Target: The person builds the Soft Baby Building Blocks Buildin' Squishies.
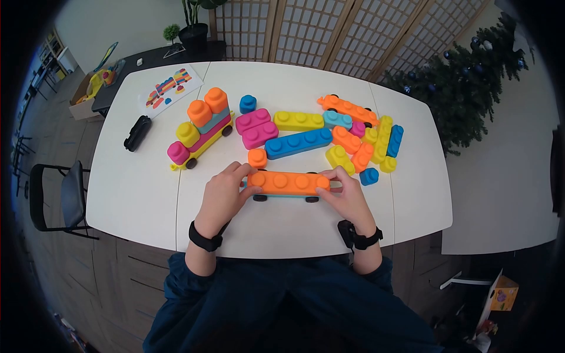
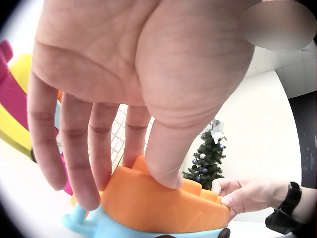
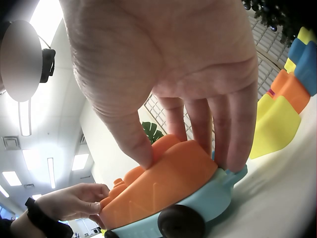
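Note:
A long orange building block (image 1: 288,184) with a row of studs lies on a light-blue wheeled base (image 3: 216,199) near the front of the table. My left hand (image 1: 222,198) pinches the block's left end, thumb on the near side and fingertips at the far side. At the right end, my right hand (image 1: 351,199) grips the same block in a like way. Dark wheels (image 1: 259,198) show under the near side. In the right wrist view the block sits down along the base. A small orange block (image 1: 257,157) stands just beyond my left fingertips.
To the left is a yellow wheeled base (image 1: 209,143) stacked with blocks. Beyond my hands lie a long blue block (image 1: 299,143), a yellow block (image 1: 298,120) and several others. An orange wheeled base (image 1: 348,110), a picture sheet (image 1: 170,89) and a black object (image 1: 138,133) are farther out.

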`<control>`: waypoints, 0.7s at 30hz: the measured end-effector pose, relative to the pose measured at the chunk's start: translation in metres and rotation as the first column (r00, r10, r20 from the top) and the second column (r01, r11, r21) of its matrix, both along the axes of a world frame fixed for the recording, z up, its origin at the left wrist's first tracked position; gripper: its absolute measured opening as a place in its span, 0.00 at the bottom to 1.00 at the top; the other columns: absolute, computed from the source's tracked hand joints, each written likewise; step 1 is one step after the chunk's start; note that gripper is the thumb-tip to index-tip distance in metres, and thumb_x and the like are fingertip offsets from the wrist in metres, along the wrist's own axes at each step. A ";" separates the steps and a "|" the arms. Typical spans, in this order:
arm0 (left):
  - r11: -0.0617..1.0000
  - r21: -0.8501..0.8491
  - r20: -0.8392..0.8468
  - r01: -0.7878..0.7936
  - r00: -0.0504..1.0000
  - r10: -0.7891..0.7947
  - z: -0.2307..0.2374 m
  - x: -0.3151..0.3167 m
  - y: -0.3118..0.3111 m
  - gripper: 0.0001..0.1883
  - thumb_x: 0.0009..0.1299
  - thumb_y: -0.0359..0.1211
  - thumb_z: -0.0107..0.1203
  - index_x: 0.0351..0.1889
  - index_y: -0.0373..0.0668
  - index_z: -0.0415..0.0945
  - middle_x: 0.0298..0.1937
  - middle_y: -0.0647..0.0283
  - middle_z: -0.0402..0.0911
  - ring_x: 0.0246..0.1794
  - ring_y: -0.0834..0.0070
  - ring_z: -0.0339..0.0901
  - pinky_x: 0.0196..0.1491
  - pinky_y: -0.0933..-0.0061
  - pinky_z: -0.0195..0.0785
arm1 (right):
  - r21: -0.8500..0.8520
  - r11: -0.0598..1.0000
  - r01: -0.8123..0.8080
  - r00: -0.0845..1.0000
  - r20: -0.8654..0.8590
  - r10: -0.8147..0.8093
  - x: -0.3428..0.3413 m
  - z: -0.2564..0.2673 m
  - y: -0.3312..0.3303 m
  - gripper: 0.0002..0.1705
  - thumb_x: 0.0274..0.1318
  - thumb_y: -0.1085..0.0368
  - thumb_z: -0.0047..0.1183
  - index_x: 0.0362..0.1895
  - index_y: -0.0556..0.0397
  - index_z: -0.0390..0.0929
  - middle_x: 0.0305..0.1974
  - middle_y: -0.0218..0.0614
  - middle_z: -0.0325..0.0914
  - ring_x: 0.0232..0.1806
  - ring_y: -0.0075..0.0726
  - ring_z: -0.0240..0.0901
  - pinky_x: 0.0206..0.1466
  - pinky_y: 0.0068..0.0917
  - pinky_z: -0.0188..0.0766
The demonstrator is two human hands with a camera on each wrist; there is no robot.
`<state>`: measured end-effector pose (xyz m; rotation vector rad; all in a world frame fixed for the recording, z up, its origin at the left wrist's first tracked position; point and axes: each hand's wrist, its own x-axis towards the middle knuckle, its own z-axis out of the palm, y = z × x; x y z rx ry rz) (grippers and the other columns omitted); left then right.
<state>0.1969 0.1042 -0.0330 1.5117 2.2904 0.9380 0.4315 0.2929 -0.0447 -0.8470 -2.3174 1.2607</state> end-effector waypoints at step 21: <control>0.993 -0.119 -0.647 0.000 0.759 -0.078 -0.014 -0.094 0.168 0.06 0.68 0.25 0.56 0.38 0.37 0.84 0.41 0.48 0.82 0.40 0.53 0.85 0.46 0.58 0.81 | -0.008 1.000 -0.005 1.000 -0.018 0.005 0.001 -0.001 0.000 0.19 0.58 0.65 0.68 0.46 0.57 0.72 0.50 0.39 0.84 0.53 0.42 0.83 0.55 0.37 0.83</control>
